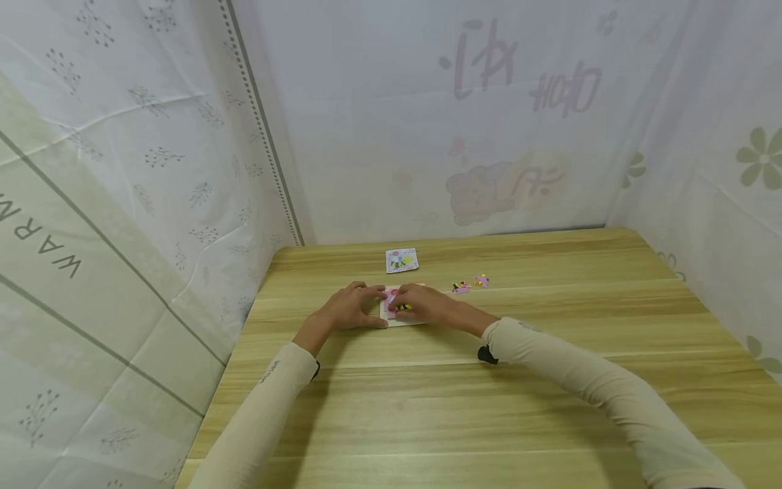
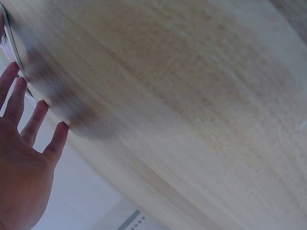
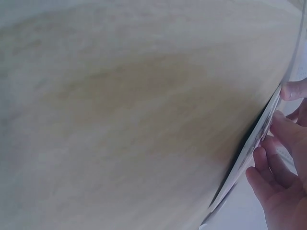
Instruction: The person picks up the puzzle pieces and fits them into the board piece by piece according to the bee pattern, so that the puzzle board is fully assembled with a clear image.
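A small flat puzzle board (image 1: 404,323) with a pale rim and pink picture lies on the wooden table. My left hand (image 1: 353,308) steadies its left side, thumb at the near corner and fingertips by the far edge. In the left wrist view that hand (image 2: 24,167) has its fingers spread and fairly straight. Over the board, my right hand (image 1: 425,303) pinches a yellow-and-black puzzle piece (image 1: 404,307), mostly covered by the fingers. The right wrist view shows the right hand (image 3: 283,187) with bent fingers close against the board, seen edge-on.
Right of the board lie loose puzzle pieces, one pink with yellow and black (image 1: 461,287) and another pink-purple (image 1: 482,280). Behind the board is a card (image 1: 402,261) with a bee picture. Patterned cloth (image 1: 379,136) hangs round the wooden table (image 1: 391,414).
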Demonstrator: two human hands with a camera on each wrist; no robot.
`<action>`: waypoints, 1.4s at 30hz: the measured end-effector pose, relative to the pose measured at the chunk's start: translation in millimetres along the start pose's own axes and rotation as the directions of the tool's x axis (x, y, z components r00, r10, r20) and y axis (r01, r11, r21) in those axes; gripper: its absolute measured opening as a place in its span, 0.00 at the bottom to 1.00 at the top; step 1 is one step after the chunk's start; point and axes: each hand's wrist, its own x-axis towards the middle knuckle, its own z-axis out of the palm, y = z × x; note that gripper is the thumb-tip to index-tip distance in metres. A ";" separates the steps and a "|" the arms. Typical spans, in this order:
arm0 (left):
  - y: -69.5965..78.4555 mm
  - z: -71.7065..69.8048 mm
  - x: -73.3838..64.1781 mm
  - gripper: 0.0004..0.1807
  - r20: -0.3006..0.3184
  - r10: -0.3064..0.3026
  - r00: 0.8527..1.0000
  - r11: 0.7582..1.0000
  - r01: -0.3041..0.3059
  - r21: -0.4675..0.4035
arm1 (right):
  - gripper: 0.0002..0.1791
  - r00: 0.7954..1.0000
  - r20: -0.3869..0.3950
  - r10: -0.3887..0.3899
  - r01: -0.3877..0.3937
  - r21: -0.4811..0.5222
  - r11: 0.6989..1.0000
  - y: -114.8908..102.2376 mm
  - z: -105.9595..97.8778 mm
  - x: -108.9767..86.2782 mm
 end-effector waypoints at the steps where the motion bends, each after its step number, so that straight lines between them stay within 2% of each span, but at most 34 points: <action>1: -0.1 0.0 0.1 0.40 -0.001 -0.001 1.000 1.000 0.001 -0.001 | 0.12 1.000 0.003 -0.002 0.002 -0.003 1.000 -0.5 0.3 0.6; 13: -0.4 0.3 -0.3 0.41 0.004 -0.016 1.000 1.000 0.016 -0.011 | 0.13 0.997 0.056 0.046 -0.046 -0.016 0.999 -4.4 5.4 4.4; 33: 2.2 -0.5 -1.9 0.42 -0.005 -0.015 1.000 1.000 0.015 -0.019 | 0.12 0.997 0.073 0.020 -0.015 -0.065 0.998 -6.0 6.9 5.2; 42: 1.5 -0.7 -2.1 0.41 -0.003 -0.012 1.000 0.999 0.012 -0.031 | 0.14 0.997 0.070 0.012 -0.009 -0.049 0.999 -11.7 2.9 1.4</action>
